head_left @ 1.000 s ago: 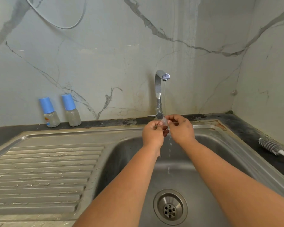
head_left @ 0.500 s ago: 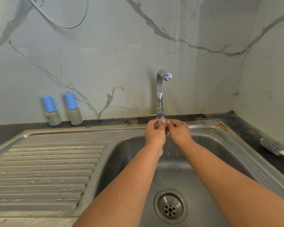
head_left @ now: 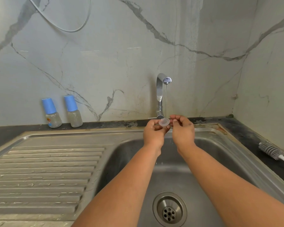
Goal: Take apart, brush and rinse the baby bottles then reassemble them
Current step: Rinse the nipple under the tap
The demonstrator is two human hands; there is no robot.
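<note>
Holding the small clear teat up under the tap, I keep it right where the thin stream of water lands, just above the middle of the frame, so the flow runs over it and drips straight into the sink below. My left hand pinches its rim between thumb and curled fingers; my right hand is curled in beside it, fingertips at the teat's other edge, and I judge it is pinching too, though the exact contact is hard to make out. Two hands let me turn such a soft, slippery piece without dropping it toward the drain at the bottom of the frame.

Two bottles with blue caps stand upright against the wall at the left, just behind the ribbed draining board, out of the splash. Whether they are washed already I cannot tell. My brush lies on the dark counter at the right edge, within reach but clear of the basin. I take this as the rinsing step for one part, with reassembly to come.
</note>
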